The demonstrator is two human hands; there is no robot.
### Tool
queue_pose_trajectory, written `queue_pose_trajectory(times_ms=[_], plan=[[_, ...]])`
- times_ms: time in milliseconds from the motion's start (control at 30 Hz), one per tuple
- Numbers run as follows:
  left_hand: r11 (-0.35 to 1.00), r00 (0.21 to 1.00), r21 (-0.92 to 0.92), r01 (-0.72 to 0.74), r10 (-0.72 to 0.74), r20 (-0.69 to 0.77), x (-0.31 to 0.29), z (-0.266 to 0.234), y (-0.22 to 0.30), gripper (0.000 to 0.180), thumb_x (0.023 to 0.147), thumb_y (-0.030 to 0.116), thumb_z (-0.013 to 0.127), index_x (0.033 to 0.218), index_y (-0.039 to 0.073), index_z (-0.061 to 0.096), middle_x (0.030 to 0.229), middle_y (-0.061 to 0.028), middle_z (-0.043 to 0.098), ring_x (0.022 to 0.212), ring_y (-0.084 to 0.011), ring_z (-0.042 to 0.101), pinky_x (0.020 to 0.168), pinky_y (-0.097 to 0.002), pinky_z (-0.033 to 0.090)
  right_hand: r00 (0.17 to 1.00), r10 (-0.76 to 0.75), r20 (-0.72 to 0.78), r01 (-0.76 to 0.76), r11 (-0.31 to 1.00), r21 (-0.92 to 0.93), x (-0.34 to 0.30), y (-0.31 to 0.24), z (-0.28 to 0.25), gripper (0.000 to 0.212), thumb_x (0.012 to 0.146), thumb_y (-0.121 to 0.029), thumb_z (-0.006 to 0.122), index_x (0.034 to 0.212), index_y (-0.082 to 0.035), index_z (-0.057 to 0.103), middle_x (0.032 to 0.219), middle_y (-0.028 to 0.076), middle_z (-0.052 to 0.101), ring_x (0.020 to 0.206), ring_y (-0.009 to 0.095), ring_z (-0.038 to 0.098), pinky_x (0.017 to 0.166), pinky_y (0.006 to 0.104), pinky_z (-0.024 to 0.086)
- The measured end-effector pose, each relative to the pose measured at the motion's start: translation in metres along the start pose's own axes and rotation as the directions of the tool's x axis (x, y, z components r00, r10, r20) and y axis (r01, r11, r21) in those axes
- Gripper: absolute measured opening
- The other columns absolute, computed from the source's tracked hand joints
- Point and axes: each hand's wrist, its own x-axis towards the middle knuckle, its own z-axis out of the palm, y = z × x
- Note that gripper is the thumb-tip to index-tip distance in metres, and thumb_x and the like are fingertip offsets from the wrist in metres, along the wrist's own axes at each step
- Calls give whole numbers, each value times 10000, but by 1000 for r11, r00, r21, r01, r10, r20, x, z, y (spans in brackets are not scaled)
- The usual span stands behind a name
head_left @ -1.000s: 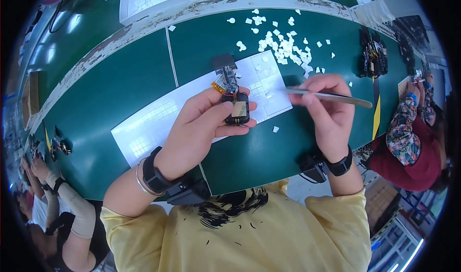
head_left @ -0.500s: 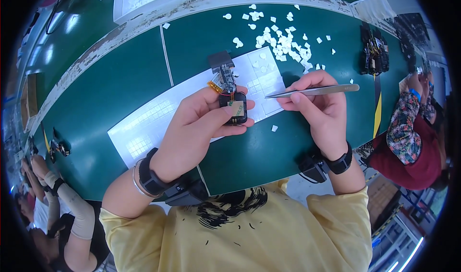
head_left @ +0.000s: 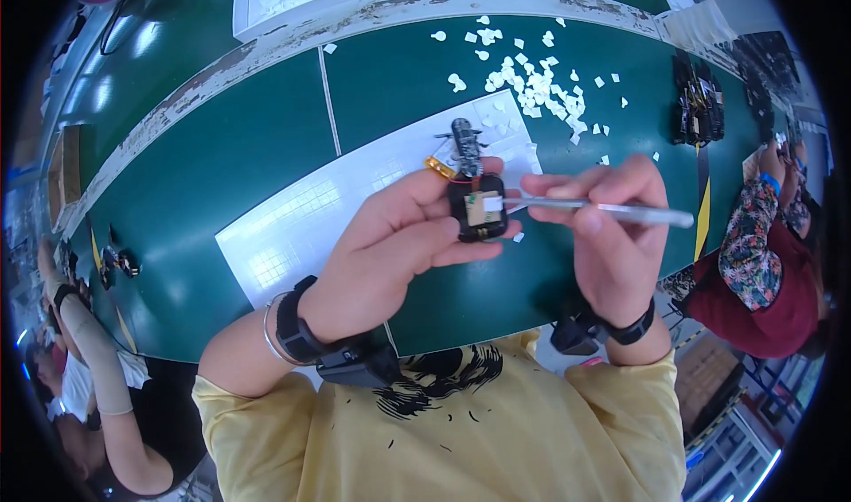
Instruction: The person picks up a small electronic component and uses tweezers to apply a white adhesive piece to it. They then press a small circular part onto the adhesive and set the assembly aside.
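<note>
My left hand [head_left: 377, 249] grips a small black electronic device [head_left: 462, 227], its thumb pressed on the near side. A tan patch [head_left: 475, 210] covers part of the device's face, and a circuit board [head_left: 465, 147] with an orange-edged piece [head_left: 439, 166] extends from its far end. In my right hand [head_left: 620, 241] are metal tweezers [head_left: 643, 214], pinched between thumb and fingers. Their tips reach the device, at a small white square [head_left: 493, 203] over the tan patch. Whether the tips still grip that square cannot be made out.
Under my hands lies a white sticker sheet [head_left: 284, 227] on the green table. Scattered white scraps [head_left: 541, 85] lie beyond it, near a raised worn ledge [head_left: 355, 19]. Black devices [head_left: 698, 103] are bundled at far right. People work on both sides.
The tweezers have moved from the sheet to the device, bringing a white square onto the tan patch. My left hand has shifted right, and the device's dark end flap no longer shows.
</note>
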Motion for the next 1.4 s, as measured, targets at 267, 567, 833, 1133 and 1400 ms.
queue_pose_trajectory(times_ms=[267, 567, 833, 1133, 1400], plan=[[987, 984, -66, -149, 154, 85, -10, 2, -2, 415, 903, -11, 341, 1316, -23, 305, 1327, -136, 388, 1153, -259, 481, 966, -397, 412, 946, -281, 160, 290, 956, -42, -2, 12, 13, 221, 758, 147, 551, 906, 1, 475, 962, 209, 588, 1009, 328, 571, 895, 425, 457], [986, 984, 49, -159, 154, 88, -9, 0, -2, 460, 908, 3, 371, 1354, -5, 259, 1319, -111, 400, 1148, -204, 480, 964, -345, 406, 966, -219, 140, 237, 964, -123, 2, 14, 13, 202, 744, 141, 565, 883, 11, 498, 923, 177, 602, 942, 273, 597, 908, 459, 436], [990, 990, 10, -141, 140, 21, -7, 0, -1, 457, 909, 17, 387, 1352, 4, 274, 1305, -86, 420, 1153, -164, 468, 964, -339, 407, 895, -278, 348, 420, 789, -449, 1, 10, 16, 201, 738, 94, 601, 886, -13, 516, 956, 188, 602, 1063, 404, 529, 879, 450, 459], [988, 984, 1, -157, 156, 80, -8, 0, 3, 450, 913, 80, 393, 1330, -38, 271, 1386, -142, 303, 1200, -248, 438, 959, -409, 420, 834, -390, 392, 546, 687, -479, 1, 8, 18, 196, 673, 119, 639, 820, -4, 596, 968, 187, 611, 1030, 385, 564, 798, 378, 523], [989, 985, -1, -147, 147, 93, -9, 2, 4, 445, 911, 61, 388, 1329, -36, 269, 1408, -156, 256, 1213, -259, 424, 959, -434, 422, 848, -367, 382, 520, 716, -466, 1, 7, 15, 225, 738, 87, 604, 861, -44, 470, 964, 214, 599, 1028, 408, 556, 865, 470, 461]])
